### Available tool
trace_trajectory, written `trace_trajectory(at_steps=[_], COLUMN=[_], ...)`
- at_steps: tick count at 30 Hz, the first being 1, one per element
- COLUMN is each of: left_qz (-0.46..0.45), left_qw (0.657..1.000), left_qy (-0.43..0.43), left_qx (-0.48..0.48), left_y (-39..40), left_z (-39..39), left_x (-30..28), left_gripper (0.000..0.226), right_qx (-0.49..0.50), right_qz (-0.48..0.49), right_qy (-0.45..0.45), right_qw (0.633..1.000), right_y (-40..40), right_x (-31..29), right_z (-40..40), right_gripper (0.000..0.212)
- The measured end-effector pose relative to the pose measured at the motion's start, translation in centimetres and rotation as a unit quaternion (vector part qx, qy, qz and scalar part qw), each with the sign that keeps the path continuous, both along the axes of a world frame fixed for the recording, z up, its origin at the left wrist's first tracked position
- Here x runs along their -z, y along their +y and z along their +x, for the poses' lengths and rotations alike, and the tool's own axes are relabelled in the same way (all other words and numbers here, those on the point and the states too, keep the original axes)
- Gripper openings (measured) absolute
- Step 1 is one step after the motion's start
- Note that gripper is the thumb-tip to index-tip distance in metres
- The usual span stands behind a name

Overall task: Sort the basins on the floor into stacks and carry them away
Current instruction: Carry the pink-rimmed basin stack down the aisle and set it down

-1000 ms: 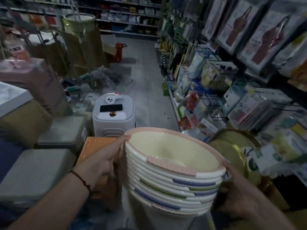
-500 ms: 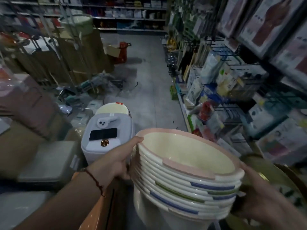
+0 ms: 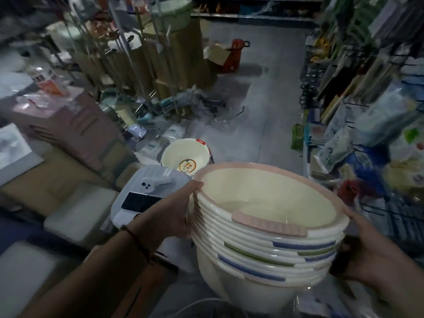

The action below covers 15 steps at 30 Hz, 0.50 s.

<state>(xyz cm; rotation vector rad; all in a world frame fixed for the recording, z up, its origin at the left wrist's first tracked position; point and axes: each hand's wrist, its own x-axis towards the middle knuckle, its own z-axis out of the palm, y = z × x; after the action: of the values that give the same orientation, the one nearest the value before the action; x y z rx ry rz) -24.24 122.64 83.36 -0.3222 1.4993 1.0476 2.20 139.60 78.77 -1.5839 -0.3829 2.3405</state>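
Note:
I carry a tall stack of cream basins (image 3: 266,251) in front of me, their rims trimmed in pink, blue and green. My left hand (image 3: 169,214) grips the stack's left rims, thumb on the top edge. My right hand (image 3: 369,255) holds the right side, fingers curled round the rims. Another cream basin (image 3: 183,154) with a red rim tab and a round sticker inside stands on the floor ahead, behind the white appliance.
A white appliance (image 3: 146,198) with a dark panel stands just left of the stack. Grey stools (image 3: 75,212) and boxes crowd the left. Shelves of packaged goods (image 3: 367,125) line the right. A grey floor aisle (image 3: 263,92) runs ahead toward a red hand truck (image 3: 234,53).
My view has moved forward and tilted down the aisle. The stack stays held in both hands, and the basin on the floor behind the appliance has come into sight.

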Motion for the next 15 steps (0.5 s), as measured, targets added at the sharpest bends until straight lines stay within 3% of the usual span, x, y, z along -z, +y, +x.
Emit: trace_trajectory(at_steps=[2,3,5,8,12,15], left_qz=[-0.002,-0.009,-0.009,0.017,0.007,-0.026], left_qw=[1.000,1.000,0.999,0.996,0.997,0.993], left_qy=[-0.005,-0.005,0.012,-0.009,-0.013,-0.034], left_qx=[-0.021,-0.026,-0.033,-0.087,-0.078,-0.111], left_y=[2.0,2.9,4.7,8.0,13.5,17.2], left_z=[-1.8,-2.9,-5.6,-10.5,-18.2,-24.3], left_x=[0.6,1.3,2.7,5.6,9.4,12.3], left_gripper=[0.040,0.045,0.068,0.098,0.064,0.069], right_qx=[-0.081,-0.072,-0.114,-0.149,-0.179,-0.190], right_qz=[-0.015,-0.030,-0.042,-0.026,0.003,0.016], right_qy=[-0.017,-0.012,-0.010,-0.038,-0.106,-0.168], right_qw=[0.996,0.997,0.992,0.988,0.978,0.967], right_y=[4.1,5.2,8.2,12.5,18.4,22.5], right_x=[-0.7,-1.2,-1.8,-1.5,0.7,2.4], right_z=[-1.4,-2.9,-6.4,-12.3,-21.2,-27.9], right_gripper=[0.045,0.042,0.035,0.049,0.051,0.051])
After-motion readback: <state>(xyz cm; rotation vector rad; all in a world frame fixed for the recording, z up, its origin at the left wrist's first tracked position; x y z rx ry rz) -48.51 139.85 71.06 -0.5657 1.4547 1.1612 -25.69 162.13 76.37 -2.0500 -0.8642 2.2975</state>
